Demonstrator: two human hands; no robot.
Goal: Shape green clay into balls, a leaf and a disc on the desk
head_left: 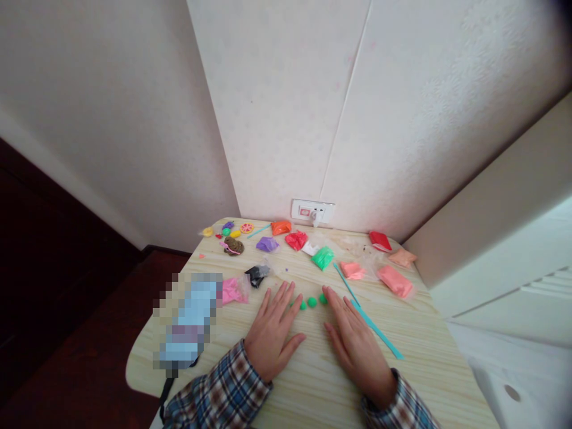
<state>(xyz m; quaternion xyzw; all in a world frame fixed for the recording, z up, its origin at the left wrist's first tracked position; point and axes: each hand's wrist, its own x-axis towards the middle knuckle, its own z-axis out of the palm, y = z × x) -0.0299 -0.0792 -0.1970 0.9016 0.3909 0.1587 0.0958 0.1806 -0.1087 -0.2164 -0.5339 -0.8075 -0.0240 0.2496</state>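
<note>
Flanking hands: L hand [274, 333] palm-down, fingers fanned, thumb out wide; R hand [357, 345] also palm-down, fingers extended & closer together, thumb apart. No grip seen in either; can't tell if palms press on tabletop.
Green balls: small, round, clay-like green balls [311, 302] in short row btwn the fingertips, on pale wood-grain tabletop [308, 387]. End ones partly covered; contact w/ fingers unclear.
Handling tip: soft-looking balls may dent or roll, so light, even fingertip pressure, both sides at once; keep palms off row & gaps equal.
Turquoise pcs: long flat turquoise strip [378, 329] just R of R hand; thin turquoise stick [347, 285] a bit farther. Keep R wrist clear of strip.
L side: pink clay bag [233, 291] & black clay bag [257, 275] beyond L fingers; blurred light-blue item [192, 322] nearer.
Far mid: shiny green packet [323, 258], coral packet [353, 270] to its R.
Far L: brown coiled lump [234, 246], round red-&-yellow disc [246, 227].
Far R: flat red packet [379, 241].
Wall: white socket plate [305, 211] w/ plug, past far edge.
</note>
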